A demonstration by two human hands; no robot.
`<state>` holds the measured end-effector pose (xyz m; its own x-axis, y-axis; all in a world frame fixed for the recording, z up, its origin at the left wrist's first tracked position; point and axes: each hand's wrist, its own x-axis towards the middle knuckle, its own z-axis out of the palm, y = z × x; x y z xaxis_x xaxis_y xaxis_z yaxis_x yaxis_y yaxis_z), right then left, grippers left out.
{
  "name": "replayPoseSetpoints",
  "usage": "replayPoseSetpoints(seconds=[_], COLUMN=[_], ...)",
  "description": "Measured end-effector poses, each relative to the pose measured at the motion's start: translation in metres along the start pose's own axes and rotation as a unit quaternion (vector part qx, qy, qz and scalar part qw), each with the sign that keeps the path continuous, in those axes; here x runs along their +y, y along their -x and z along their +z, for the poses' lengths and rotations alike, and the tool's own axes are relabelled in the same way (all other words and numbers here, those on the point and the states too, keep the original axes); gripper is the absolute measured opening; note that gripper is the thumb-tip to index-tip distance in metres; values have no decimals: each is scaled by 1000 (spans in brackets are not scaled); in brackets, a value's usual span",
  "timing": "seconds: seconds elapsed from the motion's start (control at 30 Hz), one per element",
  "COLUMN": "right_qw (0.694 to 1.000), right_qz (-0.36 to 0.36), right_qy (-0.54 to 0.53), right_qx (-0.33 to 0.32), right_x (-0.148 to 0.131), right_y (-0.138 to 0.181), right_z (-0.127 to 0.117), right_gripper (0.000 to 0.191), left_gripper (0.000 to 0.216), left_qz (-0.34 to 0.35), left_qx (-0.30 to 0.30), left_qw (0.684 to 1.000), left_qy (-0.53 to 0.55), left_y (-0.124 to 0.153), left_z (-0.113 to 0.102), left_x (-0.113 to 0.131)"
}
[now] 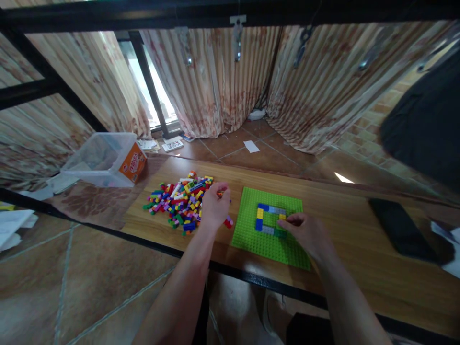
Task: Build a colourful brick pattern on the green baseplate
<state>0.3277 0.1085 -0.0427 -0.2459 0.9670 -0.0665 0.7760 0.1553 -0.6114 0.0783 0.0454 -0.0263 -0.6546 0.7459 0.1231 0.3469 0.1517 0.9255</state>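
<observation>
A green studded baseplate (247, 230) lies on the wooden table. On it, blue, yellow, grey and dark green building bricks form a hollow rectangle (259, 213). My right hand (309, 232) is at the rectangle's right side, its fingertips closed around a brick by the yellow one (282, 217); the fingers partly cover that spot. My left hand (215, 206) hovers at the right edge of a loose pile of coloured bricks (183, 201). Its fingers are curled together, with a bit of orange-red showing between them; whether that is a held brick is unclear.
A clear plastic bin (97, 158) with an orange label stands beyond the table's left end. A dark flat object (400, 230) lies on the table at right. Black frame bars (201, 17) cross above, with curtains (230, 91) behind. Papers (251, 146) lie on the tiled floor.
</observation>
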Motion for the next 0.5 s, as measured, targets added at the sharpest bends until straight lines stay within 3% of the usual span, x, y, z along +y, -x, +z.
replayPoseSetpoints(seconds=[0.17, 0.5], right_qw=[1000, 999], right_qz=[2, -4], right_qy=[20, 29], right_qx=[-19, -33], right_x=[-1, 2], right_y=[-1, -3], right_z=[0, -3], right_gripper=[33, 35], left_gripper=[20, 17], left_qz=[-12, -25], left_qx=[5, 72], left_qw=[1000, 990], left_qy=[25, 116], left_y=[-1, -16], left_z=[-5, -29], left_x=[1, -6])
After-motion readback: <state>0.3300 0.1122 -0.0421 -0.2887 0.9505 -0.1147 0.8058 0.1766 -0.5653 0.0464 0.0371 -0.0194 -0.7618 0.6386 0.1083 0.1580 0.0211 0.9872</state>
